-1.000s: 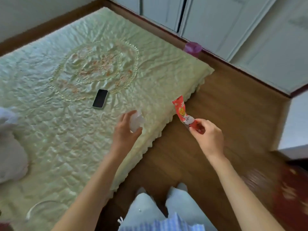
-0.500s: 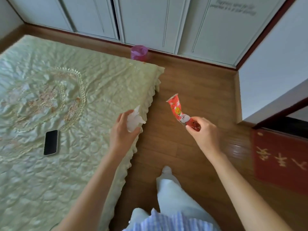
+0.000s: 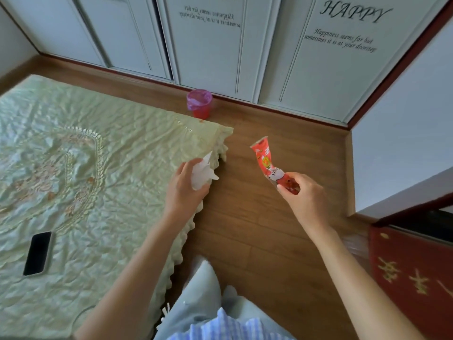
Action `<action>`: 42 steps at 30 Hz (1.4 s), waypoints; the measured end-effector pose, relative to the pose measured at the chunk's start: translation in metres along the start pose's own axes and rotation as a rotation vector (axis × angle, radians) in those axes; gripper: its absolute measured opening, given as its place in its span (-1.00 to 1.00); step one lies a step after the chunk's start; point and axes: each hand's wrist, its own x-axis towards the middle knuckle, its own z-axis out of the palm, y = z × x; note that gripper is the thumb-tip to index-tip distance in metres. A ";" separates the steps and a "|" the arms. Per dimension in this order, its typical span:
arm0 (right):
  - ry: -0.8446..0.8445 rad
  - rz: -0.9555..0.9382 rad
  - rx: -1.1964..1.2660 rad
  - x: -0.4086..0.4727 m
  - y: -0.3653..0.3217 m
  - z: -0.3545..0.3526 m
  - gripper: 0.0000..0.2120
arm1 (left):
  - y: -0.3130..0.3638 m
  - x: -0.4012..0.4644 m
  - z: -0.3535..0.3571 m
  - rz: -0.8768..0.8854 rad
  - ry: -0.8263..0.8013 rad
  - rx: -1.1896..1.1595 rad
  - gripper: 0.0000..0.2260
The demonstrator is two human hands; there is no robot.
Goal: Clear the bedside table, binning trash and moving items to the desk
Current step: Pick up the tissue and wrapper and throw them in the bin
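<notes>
**Both hands loaded with trash, bin ahead at the wardrobe**

Nearest the camera: a blue-and-white checked garment hem [image 3: 228, 327] and pale trouser legs [image 3: 203, 290] over the brown wood-plank floor [image 3: 257, 229].

Left side: a bed with a pale green quilted, embroidered bedspread [image 3: 98, 168] with a scalloped edge. A black rectangular phone [image 3: 38, 253] lies flat on the bedspread, screen dark, well apart from both hands.

Left hand [image 3: 182, 190]: fingers curled round a crumpled white tissue [image 3: 203, 173]. The hand is above the bedspread edge, near the bed corner.

Right hand [image 3: 304, 195]: thumb and fingertips pinch the lower end of a red, flattened snack wrapper [image 3: 266, 160]. The wrapper stands up and leans left, above the floor. Its printing shows a white cartoon figure and orange shapes; the writing is too small to read.

Right edge: a red mat with gold characters [image 3: 411, 273], beside a white wall corner [image 3: 404, 143].

Beyond the bed corner: a small red bin lined with a purple plastic bag [image 3: 199, 104], standing on the floor against the base of the wardrobe, well ahead of both hands.

Farthest: white panelled wardrobe doors [image 3: 306, 57]. The right door reads "HAPPY", then "Happiness seems far but sometimes it is at your doorstep". The middle door carries the same lines in mirror writing.
</notes>
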 end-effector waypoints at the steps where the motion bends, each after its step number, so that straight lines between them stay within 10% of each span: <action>1: -0.002 0.002 -0.005 0.012 0.004 0.003 -0.77 | 0.001 0.013 0.005 -0.006 -0.003 0.002 -0.52; 25: -0.084 0.023 -0.090 0.433 0.056 0.115 -0.74 | -0.012 0.444 0.122 -0.045 -0.121 -0.020 -0.50; 42: -0.336 -0.147 0.020 0.773 0.104 0.186 -0.78 | 0.005 0.704 0.221 -0.283 0.169 0.009 -0.49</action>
